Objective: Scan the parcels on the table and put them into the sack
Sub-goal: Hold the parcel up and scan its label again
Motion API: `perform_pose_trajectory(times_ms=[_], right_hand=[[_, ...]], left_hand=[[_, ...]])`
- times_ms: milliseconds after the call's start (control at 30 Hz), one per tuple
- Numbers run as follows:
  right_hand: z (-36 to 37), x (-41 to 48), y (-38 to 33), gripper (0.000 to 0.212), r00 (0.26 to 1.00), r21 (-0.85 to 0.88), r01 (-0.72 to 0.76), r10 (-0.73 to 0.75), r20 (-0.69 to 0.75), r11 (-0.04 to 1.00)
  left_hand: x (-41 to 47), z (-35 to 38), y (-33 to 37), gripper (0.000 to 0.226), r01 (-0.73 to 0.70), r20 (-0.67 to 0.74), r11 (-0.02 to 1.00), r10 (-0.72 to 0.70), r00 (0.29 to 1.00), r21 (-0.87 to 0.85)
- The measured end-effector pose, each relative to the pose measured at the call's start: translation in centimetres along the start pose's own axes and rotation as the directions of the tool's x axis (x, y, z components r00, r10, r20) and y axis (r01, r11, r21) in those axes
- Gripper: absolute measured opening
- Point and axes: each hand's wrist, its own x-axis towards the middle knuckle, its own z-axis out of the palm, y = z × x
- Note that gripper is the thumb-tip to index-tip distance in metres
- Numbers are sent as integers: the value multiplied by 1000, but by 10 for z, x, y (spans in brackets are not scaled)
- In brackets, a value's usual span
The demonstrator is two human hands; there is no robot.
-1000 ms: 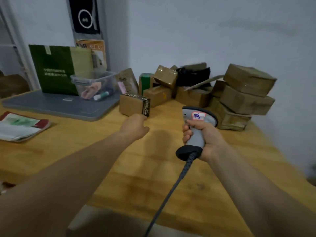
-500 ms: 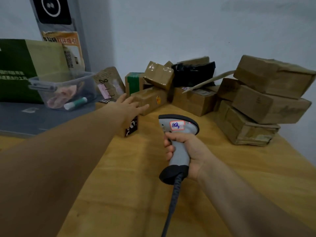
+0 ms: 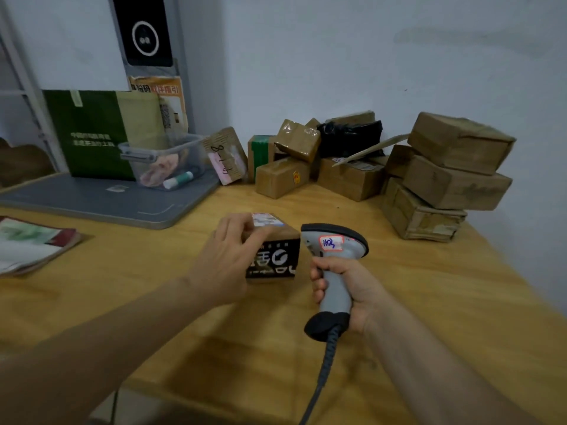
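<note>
While left hand (image 3: 227,256) grips small box (image 3: 276,259) w/ black logo side, right hand (image 3: 349,286) clamped on scanner (image 3: 351,246), tag (image 3: 330,243) approx "110"

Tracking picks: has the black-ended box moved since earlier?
Yes. The black-ended box, held by the left hand, came toward the person, away from the grey mat.

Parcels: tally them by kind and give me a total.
Cardboard boxes: 11 that can be told apart, one of them gripped by the left hand
Black plastic bags: 1
Total: 12, possibly more hidden behind others
</note>
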Motion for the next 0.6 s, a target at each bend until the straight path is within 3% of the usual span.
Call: perform_pose_trajectory(times_ms=[100,233,267,333,400,433,500,600], right_hand=[[-4,-23,13,8,1000,-8,19,-19,-24,1000],[-11,-45,30,10,998,-30,28,-30,-58,999],[-14,-49,33,12,997,-52,35,-39,-72,998],[-16,-53,38,12,993,-90,53,-63,-104,995],[-16,-55,41,6,985,-103,83,-97,-140,991],[-15,-55,42,7,981,-102,101,-116,-155,990],[-11,-51,43,14,972,-104,140,-156,-173,985],[0,-45,45,26,960,-134,180,-204,-192,975]], left_hand=[[-40,-12,17,93,43,-43,993,-48,998,-111],[-79,-24,33,86,44,63,986,-34,997,-160],[-83,-28,38,83,122,82,962,-105,991,-245],[-82,-38,47,69,419,125,781,-411,903,-463],[-69,-45,50,55,648,195,472,-698,689,-598],[-63,-45,48,52,702,257,330,-765,591,-631],[-58,-44,44,54,750,373,150,-794,479,-644],[-58,-39,36,66,790,518,4,-753,406,-613]])
